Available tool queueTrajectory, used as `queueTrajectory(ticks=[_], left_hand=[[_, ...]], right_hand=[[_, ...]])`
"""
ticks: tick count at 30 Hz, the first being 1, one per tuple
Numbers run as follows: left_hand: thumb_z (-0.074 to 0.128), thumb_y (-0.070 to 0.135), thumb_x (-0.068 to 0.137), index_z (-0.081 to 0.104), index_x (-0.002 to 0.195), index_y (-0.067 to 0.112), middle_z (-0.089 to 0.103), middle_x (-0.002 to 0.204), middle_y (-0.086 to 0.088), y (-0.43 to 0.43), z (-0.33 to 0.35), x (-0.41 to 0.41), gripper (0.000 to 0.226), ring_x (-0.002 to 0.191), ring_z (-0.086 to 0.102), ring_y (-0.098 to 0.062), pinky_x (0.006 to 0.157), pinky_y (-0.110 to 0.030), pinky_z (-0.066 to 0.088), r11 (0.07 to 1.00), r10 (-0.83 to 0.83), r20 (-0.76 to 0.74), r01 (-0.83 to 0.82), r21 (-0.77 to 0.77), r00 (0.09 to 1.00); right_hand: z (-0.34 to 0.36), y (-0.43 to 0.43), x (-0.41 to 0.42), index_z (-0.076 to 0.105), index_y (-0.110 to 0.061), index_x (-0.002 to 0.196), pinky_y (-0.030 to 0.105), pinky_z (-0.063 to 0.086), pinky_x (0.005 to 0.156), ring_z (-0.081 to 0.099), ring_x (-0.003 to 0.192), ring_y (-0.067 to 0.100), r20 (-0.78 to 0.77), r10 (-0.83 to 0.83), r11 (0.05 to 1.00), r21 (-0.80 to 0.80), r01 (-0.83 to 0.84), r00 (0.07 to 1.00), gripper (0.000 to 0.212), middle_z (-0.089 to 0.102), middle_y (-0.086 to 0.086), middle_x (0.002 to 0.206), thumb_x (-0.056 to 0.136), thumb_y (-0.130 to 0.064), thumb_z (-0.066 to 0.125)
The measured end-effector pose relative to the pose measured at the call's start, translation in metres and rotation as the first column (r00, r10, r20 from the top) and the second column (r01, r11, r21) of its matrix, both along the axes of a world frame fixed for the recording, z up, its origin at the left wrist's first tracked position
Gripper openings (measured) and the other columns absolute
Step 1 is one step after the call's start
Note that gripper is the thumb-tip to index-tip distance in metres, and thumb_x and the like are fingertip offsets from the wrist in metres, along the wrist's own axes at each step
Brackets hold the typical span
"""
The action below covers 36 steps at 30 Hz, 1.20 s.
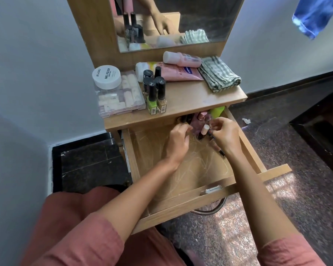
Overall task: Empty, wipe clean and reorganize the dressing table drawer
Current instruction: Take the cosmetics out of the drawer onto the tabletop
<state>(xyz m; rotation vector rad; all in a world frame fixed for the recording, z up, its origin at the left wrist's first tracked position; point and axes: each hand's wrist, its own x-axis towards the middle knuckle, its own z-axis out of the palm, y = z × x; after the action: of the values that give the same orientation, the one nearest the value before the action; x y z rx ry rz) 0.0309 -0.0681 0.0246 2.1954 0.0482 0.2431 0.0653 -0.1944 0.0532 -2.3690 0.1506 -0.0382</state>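
The wooden drawer [183, 196] of the dressing table stands pulled out, its scratched bottom mostly bare. At its back, half under the tabletop, lies a cluster of small cosmetics [198, 121] and a green bottle [216, 110]. My left hand [178, 140] reaches into that cluster with curled fingers, and what it grips is hidden. My right hand [224, 134] holds a dark pencil-like stick [217, 146] and pinches a small bottle with a pale pink cap [205, 129].
On the tabletop [190, 100] stand several nail polish bottles [155, 91], a clear box [119, 93] with a white nail polish remover tub [106, 76] on it, pink tubes [178, 71] and a folded checked cloth [218, 73]. A mirror [173, 22] rises behind.
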Motion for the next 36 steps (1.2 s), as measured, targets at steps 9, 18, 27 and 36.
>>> queueTrajectory(ticks=[9, 18, 27, 36], left_hand=[[0.064, -0.007, 0.076, 0.06, 0.107, 0.0, 0.061, 0.103, -0.019, -0.03, -0.007, 0.015, 0.032, 0.091, 0.061, -0.032, 0.081, -0.041, 0.052, 0.995, -0.082, -0.026, 0.081, -0.05, 0.996], [0.06, -0.004, 0.08, 0.054, 0.093, 0.004, 0.058, 0.095, -0.011, -0.039, -0.018, 0.006, 0.016, 0.082, 0.056, -0.021, 0.07, -0.029, 0.047, 0.997, -0.082, -0.022, 0.081, -0.017, 0.996], [0.046, 0.007, 0.089, 0.06, 0.11, 0.0, 0.055, 0.119, -0.019, -0.06, -0.038, 0.006, 0.026, 0.11, 0.05, -0.031, 0.091, -0.032, 0.039, 0.901, -0.389, -0.147, 0.409, 0.149, 0.91], [0.068, 0.007, 0.077, 0.053, 0.109, -0.002, 0.047, 0.121, -0.018, -0.057, -0.038, 0.005, 0.036, 0.104, 0.052, -0.036, 0.084, -0.043, 0.043, 0.86, -0.417, -0.195, 0.455, 0.229, 0.887]], right_hand=[[-0.007, -0.036, 0.002, 0.071, -0.008, 0.098, 0.043, 0.051, 0.088, 0.061, 0.098, 0.038, -0.185, -0.042, 0.948, -0.318, -0.02, 0.982, 0.033, 0.065, 0.02, 0.107, 0.075, 0.007, 0.052], [-0.011, -0.036, 0.0, 0.063, 0.008, 0.097, 0.038, 0.047, 0.074, 0.06, 0.094, 0.038, -0.303, 0.084, 0.867, -0.448, -0.219, 0.949, 0.023, 0.063, 0.028, 0.098, 0.08, -0.007, 0.062], [-0.019, -0.039, 0.0, 0.063, 0.004, 0.093, 0.03, 0.036, 0.063, 0.061, 0.091, 0.037, -0.291, 0.078, 0.886, -0.419, -0.2, 0.954, 0.018, 0.065, 0.025, 0.096, 0.078, -0.004, 0.06], [-0.024, -0.039, 0.002, 0.063, 0.006, 0.098, 0.043, 0.056, 0.078, 0.065, 0.088, 0.033, -0.431, 0.018, 0.986, -0.143, -0.088, 0.902, 0.029, 0.066, 0.023, 0.096, 0.071, -0.002, 0.069]])
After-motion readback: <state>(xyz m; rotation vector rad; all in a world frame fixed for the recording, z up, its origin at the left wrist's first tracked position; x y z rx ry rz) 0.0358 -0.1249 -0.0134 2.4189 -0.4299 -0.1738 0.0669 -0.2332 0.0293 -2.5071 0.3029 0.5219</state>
